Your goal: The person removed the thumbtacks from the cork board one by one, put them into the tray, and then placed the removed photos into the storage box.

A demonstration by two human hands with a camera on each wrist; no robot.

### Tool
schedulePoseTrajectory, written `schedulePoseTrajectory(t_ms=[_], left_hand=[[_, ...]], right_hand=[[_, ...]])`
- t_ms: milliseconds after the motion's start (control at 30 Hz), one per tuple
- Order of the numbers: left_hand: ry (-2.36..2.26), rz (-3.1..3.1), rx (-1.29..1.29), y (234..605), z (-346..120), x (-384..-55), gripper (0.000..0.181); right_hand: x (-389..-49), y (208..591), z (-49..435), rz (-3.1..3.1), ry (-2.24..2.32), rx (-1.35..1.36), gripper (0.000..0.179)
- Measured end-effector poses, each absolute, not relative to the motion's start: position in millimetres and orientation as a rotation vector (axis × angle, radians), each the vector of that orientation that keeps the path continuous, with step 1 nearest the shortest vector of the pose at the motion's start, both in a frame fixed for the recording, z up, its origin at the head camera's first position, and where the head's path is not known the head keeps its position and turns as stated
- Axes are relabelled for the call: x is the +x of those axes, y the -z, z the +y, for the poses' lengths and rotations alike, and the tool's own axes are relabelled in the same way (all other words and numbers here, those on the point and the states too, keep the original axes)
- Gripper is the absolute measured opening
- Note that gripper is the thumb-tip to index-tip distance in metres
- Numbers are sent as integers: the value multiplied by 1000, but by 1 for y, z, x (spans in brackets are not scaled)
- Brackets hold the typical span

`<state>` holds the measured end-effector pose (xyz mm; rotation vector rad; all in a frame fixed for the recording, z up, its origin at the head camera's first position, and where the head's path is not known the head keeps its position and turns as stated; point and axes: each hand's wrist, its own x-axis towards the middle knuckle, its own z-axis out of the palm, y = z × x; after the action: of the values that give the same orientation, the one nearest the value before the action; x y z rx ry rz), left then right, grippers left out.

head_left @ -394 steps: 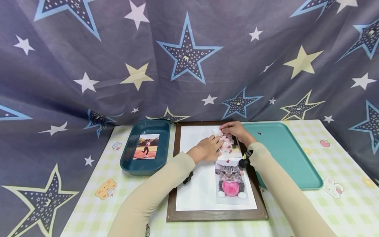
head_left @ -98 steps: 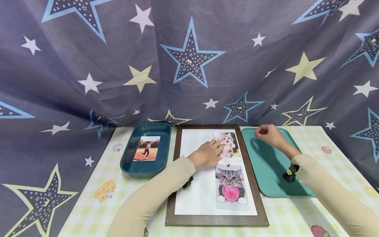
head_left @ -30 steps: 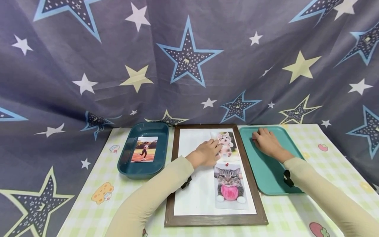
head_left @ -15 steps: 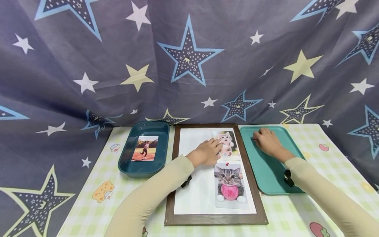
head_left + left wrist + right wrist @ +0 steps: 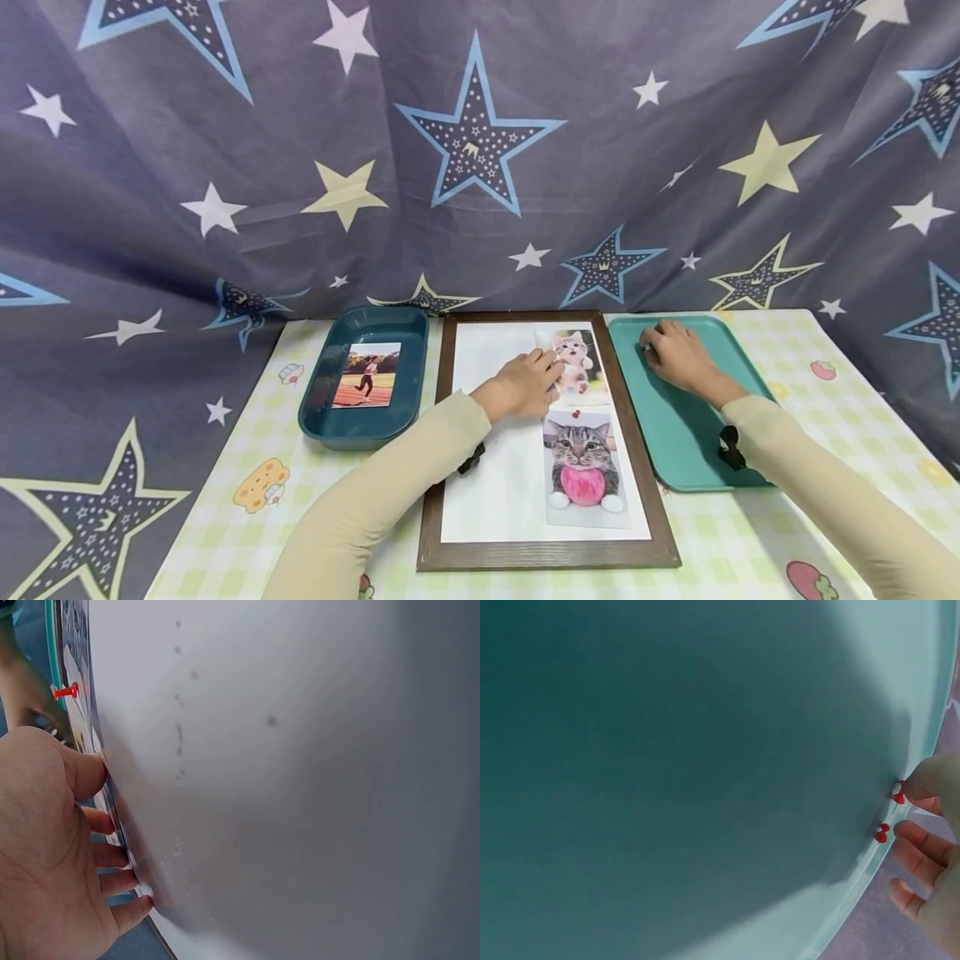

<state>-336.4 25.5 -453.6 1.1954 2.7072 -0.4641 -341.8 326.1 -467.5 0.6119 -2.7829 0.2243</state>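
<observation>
My left hand point(image 5: 519, 387) rests, fingers extended, on the left edge of a kitten photo point(image 5: 576, 367) on a white board with a brown frame point(image 5: 547, 553). Below it, a red push pin point(image 5: 576, 413) stands at the top of a photo of a grey cat with a pink ball point(image 5: 583, 471); the left wrist view shows this push pin point(image 5: 67, 691) sticking up. My right hand point(image 5: 678, 360) is low over the green tray point(image 5: 686, 446). In the right wrist view, its thumb is right at one red push pin point(image 5: 899, 798), fingers apart, beside another push pin point(image 5: 882, 834).
A dark teal bin point(image 5: 315, 417) holding a photo of a runner point(image 5: 366, 377) stands left of the board. A checked tablecloth point(image 5: 225, 542) covers the table. Behind hangs a dark star-patterned curtain point(image 5: 420, 250).
Earliest, my right hand was at the kitten photo's top with a red push pin there. It has since moved right and down onto the tray. My left hand stays on the photo.
</observation>
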Motion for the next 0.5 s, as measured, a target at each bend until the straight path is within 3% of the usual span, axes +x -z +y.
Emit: schedulePoseTrajectory(t_ms=[500], left_hand=[[436,2686,1157,452,26,-337,59]], right_hand=[[-349,440,281,-2837,-1302,252,28]])
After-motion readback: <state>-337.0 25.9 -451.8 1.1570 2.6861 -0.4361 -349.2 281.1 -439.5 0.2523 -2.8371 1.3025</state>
